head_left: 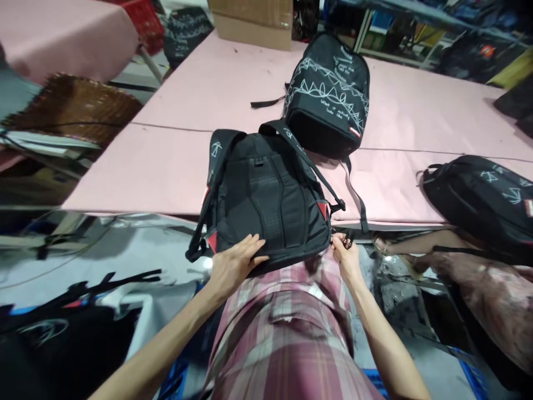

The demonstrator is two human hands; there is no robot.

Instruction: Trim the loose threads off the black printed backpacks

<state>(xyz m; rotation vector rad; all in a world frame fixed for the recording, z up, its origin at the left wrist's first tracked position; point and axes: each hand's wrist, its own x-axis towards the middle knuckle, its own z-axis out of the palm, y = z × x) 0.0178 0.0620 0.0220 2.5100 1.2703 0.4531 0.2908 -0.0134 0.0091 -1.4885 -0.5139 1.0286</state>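
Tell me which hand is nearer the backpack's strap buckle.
Right. The right hand pinches the strap just below the buckle; the left hand lies flat on the backpack's bottom edge.

A long pink-covered table (175,166) stands before cluttered metal shelving (416,28) and a cardboard box (250,19).

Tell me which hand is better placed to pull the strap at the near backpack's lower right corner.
Right, probably. The right hand pinches the strap end beside that corner, while the left hand lies flat on the backpack, steadying its bottom edge.
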